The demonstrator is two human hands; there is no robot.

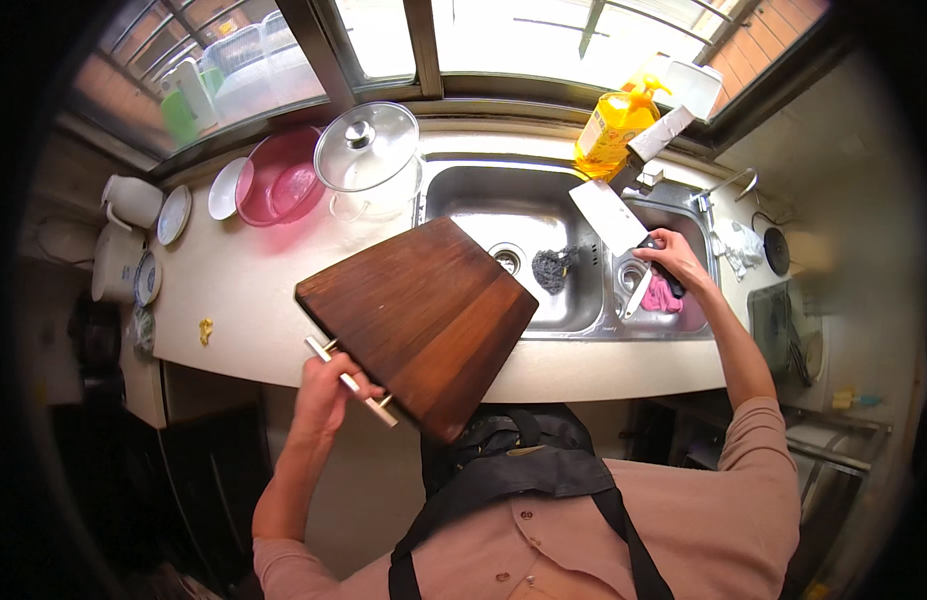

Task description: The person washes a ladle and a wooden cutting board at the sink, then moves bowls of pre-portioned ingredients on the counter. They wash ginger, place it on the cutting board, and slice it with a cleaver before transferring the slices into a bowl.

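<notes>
My left hand (332, 390) grips the metal bar handle (352, 381) on one edge of a dark brown wooden cutting board (422, 315). The board is tilted and reaches over the counter's front edge and the near left corner of the large sink basin (478, 187). Over the small basin (696, 262) at the right, my right hand (677, 259) holds a cleaver by its black handle; its broad blade (607, 217) points up and left. Just below that hand lie a small white-handled tool (639, 292) and a pink cloth (662, 292). A dark grey scrubber (553, 268) rests in the large basin.
Behind the sink stand a faucet (647, 154) and a yellow pump bottle (617, 131). A glass pot lid (366, 146), a pink plastic basin (279, 180) and a white bowl (227, 189) line the counter's back left. Yellowish scraps (205, 331) lie on the left counter (242, 300).
</notes>
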